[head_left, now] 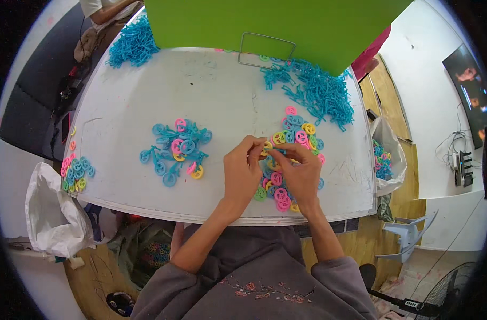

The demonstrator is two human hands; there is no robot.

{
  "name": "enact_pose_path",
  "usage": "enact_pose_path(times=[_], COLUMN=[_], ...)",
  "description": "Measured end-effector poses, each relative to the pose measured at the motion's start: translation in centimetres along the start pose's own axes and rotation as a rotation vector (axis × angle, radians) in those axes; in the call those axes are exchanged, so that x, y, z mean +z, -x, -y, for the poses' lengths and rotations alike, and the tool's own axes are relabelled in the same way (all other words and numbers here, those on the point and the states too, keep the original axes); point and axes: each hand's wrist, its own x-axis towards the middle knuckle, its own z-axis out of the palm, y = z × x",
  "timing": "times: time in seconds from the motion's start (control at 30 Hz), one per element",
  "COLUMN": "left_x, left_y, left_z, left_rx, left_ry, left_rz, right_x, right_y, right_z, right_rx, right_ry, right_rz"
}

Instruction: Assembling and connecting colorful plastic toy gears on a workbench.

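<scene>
"So, where does the yellow wheel-shaped ring [265, 151] lie from the hands?"

"At the left hand's [243, 170] fingertips, pinched between thumb and forefinger; the right hand [303, 173] meets it from the right, its thumb and forefinger pressed together on what may be a teal stem [282, 151], though fingers hide most of it."

"Which way does that stem run?"

"Roughly sideways, as far as it shows, left end toward the ring; neither hand is clearly nearer."

"And the loose pieces?"

"Multicoloured rings [279, 196] lie under and around the right hand; the teal stem heap [324, 93] sits beyond it on the white table [120, 106]; the ring-and-stem cluster [187, 147] lies well left."
</scene>
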Motion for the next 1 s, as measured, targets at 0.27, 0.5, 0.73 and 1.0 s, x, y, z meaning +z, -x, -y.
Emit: enact_pose_path(times=[0.27, 0.5, 0.73, 1.0], left_x=[-1.0, -6.0, -12.0, -10.3], left_y=[-0.5, -0.3, -2.5, -1.9], left_z=[-1.4, -2.8, -2.3, -2.3], left_rx=[-0.165, 0.021, 0.017, 0.094], left_ry=[0.322, -0.104, -0.504, -0.621], left_rz=[0.124, -0.105, -0.303, -0.456], right_x=[-1.0, -2.0, -9.8, -10.0], right_y=[-0.7, -1.1, -11.1, -14.5], right_z=[-0.2, 1.6, -5.7, -8.4], right_rx=[0.089, 0.115, -0.401, -0.222], right_ry=[-0.055, -0.303, 0.635, 0.719], right_rz=[0.175, 0.346, -0.300, -0.266])
